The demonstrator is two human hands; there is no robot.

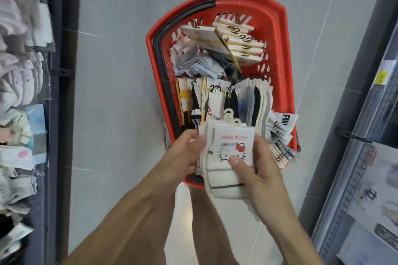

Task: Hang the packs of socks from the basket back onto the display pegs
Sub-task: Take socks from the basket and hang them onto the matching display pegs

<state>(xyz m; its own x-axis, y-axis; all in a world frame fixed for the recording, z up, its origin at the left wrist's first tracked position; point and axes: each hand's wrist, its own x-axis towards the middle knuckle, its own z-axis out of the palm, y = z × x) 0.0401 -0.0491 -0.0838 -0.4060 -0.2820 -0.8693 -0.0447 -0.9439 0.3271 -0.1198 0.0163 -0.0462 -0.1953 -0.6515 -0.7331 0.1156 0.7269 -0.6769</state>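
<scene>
White Hello Kitty sock packs (228, 157) sit clamped between my left hand (185, 153) and right hand (256, 168), held just above the near rim of the red basket (277, 34) on the floor. With several packs stacked together, I judge one could slip out, or its plastic hook (228, 112) snag.

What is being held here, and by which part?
A small stack of white Hello Kitty sock packs: right hand thumb on the front card, left hand at its left edge.
</scene>
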